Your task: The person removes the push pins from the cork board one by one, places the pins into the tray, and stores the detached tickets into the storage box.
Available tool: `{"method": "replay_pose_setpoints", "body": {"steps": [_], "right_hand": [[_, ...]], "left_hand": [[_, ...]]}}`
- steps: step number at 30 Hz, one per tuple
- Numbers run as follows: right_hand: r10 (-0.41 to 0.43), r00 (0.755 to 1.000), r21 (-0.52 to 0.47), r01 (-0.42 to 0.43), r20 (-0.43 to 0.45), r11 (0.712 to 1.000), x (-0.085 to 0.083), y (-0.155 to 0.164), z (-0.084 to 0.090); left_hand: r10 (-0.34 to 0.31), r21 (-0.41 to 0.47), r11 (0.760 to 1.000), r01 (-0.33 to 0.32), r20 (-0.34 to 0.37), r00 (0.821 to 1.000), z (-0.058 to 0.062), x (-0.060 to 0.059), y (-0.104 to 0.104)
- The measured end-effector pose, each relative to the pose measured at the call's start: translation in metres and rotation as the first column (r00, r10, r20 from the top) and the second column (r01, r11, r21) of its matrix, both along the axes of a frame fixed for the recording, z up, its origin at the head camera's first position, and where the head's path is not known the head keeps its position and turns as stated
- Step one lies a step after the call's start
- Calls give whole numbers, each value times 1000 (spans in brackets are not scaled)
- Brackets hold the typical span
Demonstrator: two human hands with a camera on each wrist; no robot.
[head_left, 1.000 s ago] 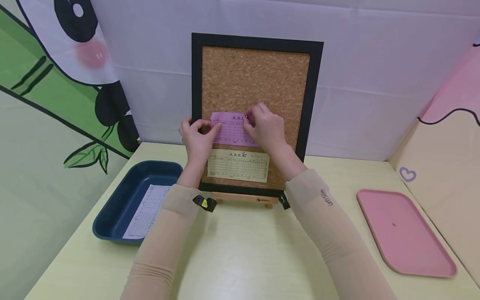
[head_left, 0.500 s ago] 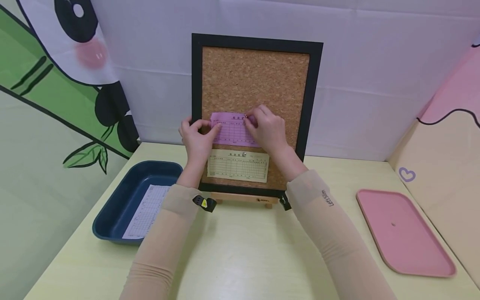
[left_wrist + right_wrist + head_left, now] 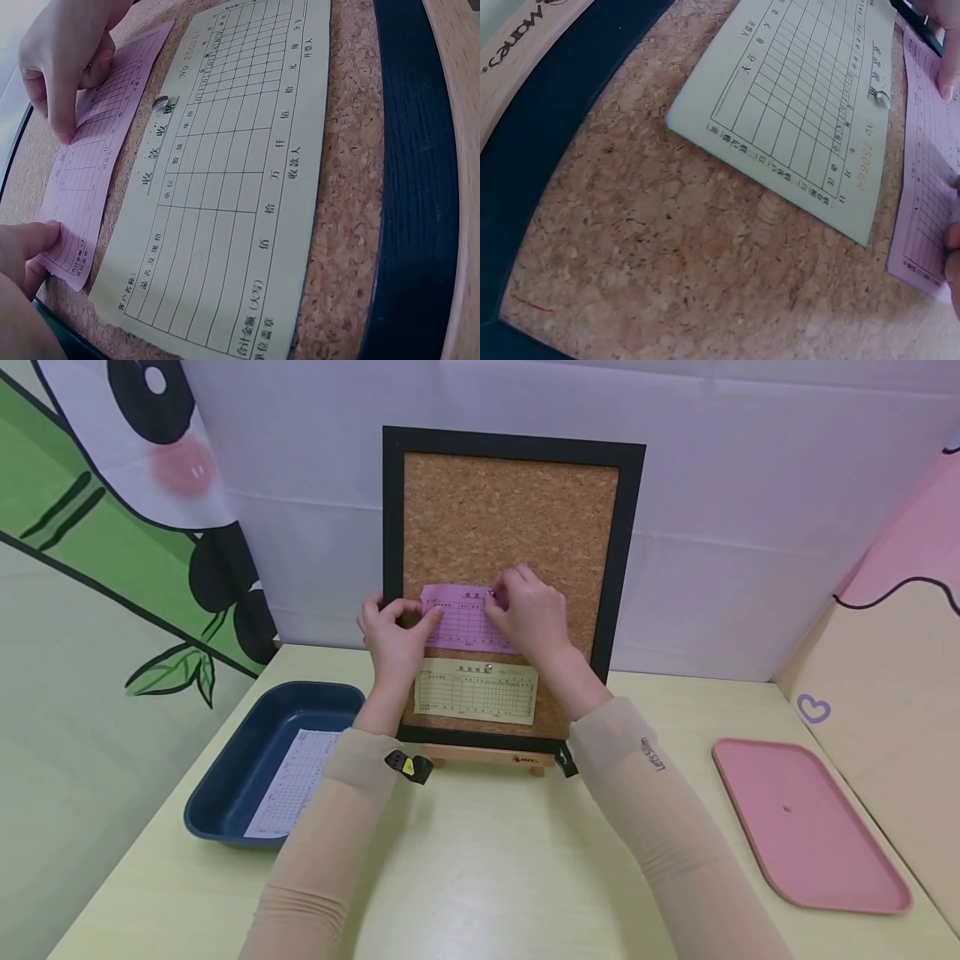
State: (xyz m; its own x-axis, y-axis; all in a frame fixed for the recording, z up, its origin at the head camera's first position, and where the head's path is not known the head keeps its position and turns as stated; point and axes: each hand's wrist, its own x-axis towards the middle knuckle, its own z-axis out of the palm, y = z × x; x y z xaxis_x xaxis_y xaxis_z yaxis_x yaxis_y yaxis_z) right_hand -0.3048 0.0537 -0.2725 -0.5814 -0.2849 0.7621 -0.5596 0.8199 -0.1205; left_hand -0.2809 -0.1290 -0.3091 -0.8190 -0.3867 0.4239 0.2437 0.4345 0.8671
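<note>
A black-framed cork board (image 3: 510,510) stands upright on a small wooden easel (image 3: 487,757). A yellow form (image 3: 476,691) hangs low on it, held by a silver pin (image 3: 488,667). Just above it lies a pink slip (image 3: 459,620). My left hand (image 3: 393,631) pinches the slip's left edge, thumb on the paper (image 3: 34,238). My right hand (image 3: 528,610) pinches a small pin (image 3: 491,594) at the slip's top edge and hides its right half. The wrist views show the yellow form (image 3: 225,195) (image 3: 802,105) and the pink slip (image 3: 90,165) (image 3: 926,202) up close.
A dark blue tray (image 3: 225,793) holding a white printed form (image 3: 295,781) sits on the table at the left. A flat pink tray (image 3: 810,827) lies at the right. The pale yellow table (image 3: 487,877) is walled in by fabric backdrops.
Both hands stay on the pink slip in the same places. My right forearm has turned slightly.
</note>
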Motion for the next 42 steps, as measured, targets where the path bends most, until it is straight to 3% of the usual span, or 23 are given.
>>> {"method": "replay_pose_setpoints", "body": {"steps": [8,22,35,42], "right_hand": [[12,1000,23,-13,15,1000,-2,0,2],[66,995,18,-65,-71,998,-5,2,-3],[53,998,3,-53,-40,999,-2,4,-3],[60,995,7,-59,-75,998,-4,3,-4]], "left_hand": [[-1,1,1000,1,0,1000,-1,-1,0],[-1,-5,1000,1,-21,1000,0,0,0],[-6,-6,1000,6,-7,1000,0,1,0],[-3,-2,1000,3,2,1000,-1,-1,-1]]}}
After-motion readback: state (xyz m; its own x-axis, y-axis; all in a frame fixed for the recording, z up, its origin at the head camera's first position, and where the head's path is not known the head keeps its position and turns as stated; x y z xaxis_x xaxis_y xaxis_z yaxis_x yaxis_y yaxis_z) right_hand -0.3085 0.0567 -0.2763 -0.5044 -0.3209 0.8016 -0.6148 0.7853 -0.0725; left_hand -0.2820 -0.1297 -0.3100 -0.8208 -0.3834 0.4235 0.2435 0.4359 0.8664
